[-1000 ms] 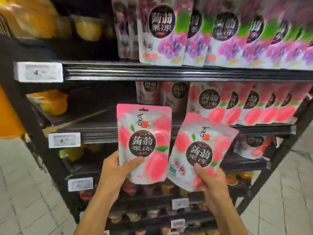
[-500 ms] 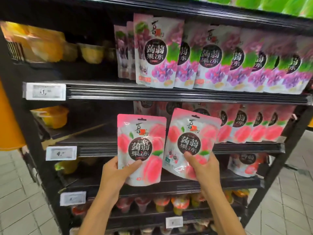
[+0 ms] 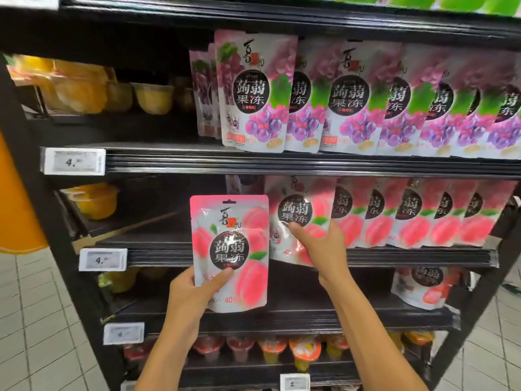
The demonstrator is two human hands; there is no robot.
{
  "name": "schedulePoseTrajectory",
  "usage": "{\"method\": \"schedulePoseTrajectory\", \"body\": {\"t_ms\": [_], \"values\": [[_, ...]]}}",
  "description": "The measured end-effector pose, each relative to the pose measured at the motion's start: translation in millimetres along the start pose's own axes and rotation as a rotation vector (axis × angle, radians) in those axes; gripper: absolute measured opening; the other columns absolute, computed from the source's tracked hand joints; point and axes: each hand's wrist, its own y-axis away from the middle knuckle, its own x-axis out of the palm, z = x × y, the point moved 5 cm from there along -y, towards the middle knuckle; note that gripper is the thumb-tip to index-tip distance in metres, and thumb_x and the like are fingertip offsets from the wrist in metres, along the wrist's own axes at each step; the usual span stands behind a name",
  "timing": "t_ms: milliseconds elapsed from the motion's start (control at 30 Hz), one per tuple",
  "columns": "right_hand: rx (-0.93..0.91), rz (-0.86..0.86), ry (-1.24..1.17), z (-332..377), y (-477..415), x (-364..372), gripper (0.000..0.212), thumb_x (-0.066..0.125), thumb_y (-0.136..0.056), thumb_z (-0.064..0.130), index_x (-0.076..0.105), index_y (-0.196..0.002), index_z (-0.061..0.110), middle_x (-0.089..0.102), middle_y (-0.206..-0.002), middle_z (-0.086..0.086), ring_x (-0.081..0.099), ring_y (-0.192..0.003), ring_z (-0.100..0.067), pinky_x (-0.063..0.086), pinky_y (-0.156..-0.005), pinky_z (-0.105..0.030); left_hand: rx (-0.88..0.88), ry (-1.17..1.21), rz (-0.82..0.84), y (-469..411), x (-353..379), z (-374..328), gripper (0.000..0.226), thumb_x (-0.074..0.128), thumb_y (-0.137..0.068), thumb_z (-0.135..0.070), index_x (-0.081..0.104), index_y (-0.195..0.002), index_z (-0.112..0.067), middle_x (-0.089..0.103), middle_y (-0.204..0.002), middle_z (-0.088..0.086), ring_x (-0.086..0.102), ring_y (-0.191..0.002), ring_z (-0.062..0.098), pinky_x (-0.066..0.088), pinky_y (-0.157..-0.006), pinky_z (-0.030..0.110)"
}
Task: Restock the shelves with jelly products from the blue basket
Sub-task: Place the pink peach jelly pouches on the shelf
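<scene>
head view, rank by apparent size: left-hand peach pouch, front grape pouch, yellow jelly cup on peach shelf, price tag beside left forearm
1. Peach pouch and front grape pouch: look alike; held one is nearer, so unranked.
2. Yellow jelly cup.
3. Price tag.

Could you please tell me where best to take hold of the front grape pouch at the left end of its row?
Probably its left edge, pinched from the front left: the grape pouch stands upright and flat, neighbours crowd its right side, the upper shelf hangs close over its top, and nothing stands before its left edge.
</scene>
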Motion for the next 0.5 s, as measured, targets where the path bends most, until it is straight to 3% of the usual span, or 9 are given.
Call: {"method": "schedulePoseTrajectory", "body": {"t_ms": [100, 233, 367, 500], "values": [[0.000, -0.007, 0.009, 0.9, -13.3, 8.5, 0.059, 0.087, -0.069, 0.037, 0.054, -0.111, 0.010, 0.059, -0.107, -0.006, 0.056, -0.101, -0.022, 0.050, -0.092, -0.044, 0.003, -0.018, -0.012, 0.1, -1.1, -1.8, 0.053, 0.083, -0.057, -0.038, 0.072, -0.100, -0.009, 0.077, -0.090, 0.006, 0.075, -0.082, 0.024, 0.053, -0.049, 0.025], [-0.071, -0.041, 0.054, 8.2, -21.7, 19.6, 0.077, 0.087, -0.070, 0.034, 0.051, -0.130, 0.002, 0.063, -0.125, -0.016, 0.058, -0.119, -0.031, 0.047, -0.103, -0.051, 0.008, -0.016, -0.022, -0.4, -0.2, -5.0, 0.051, 0.082, -0.058, -0.036, 0.073, -0.100, -0.009, 0.077, -0.090, 0.006, 0.075, -0.083, 0.023, 0.053, -0.051, 0.024], [-0.100, 0.005, 0.099, 3.8, -21.6, 25.9, 0.057, 0.087, -0.070, 0.031, 0.056, -0.115, 0.013, 0.068, -0.104, -0.007, 0.065, -0.100, -0.023, 0.053, -0.093, -0.044, 0.007, -0.012, -0.041, -2.6, -0.9, -5.0, 0.053, 0.082, -0.055, -0.038, 0.073, -0.100, -0.012, 0.078, -0.091, 0.005, 0.075, -0.084, 0.022, 0.054, -0.053, 0.025], [-0.137, 0.044, 0.184, 0.0, -18.0, 15.5, 0.055, 0.086, -0.070, 0.039, 0.053, -0.108, 0.015, 0.066, -0.097, -0.002, 0.063, -0.093, -0.019, 0.051, -0.081, -0.034, -0.001, -0.025, -0.050, -5.4, -0.7, -1.8, 0.055, 0.083, -0.055, -0.039, 0.072, -0.102, -0.014, 0.077, -0.093, 0.004, 0.074, -0.087, 0.022, 0.056, -0.059, 0.030]]}}
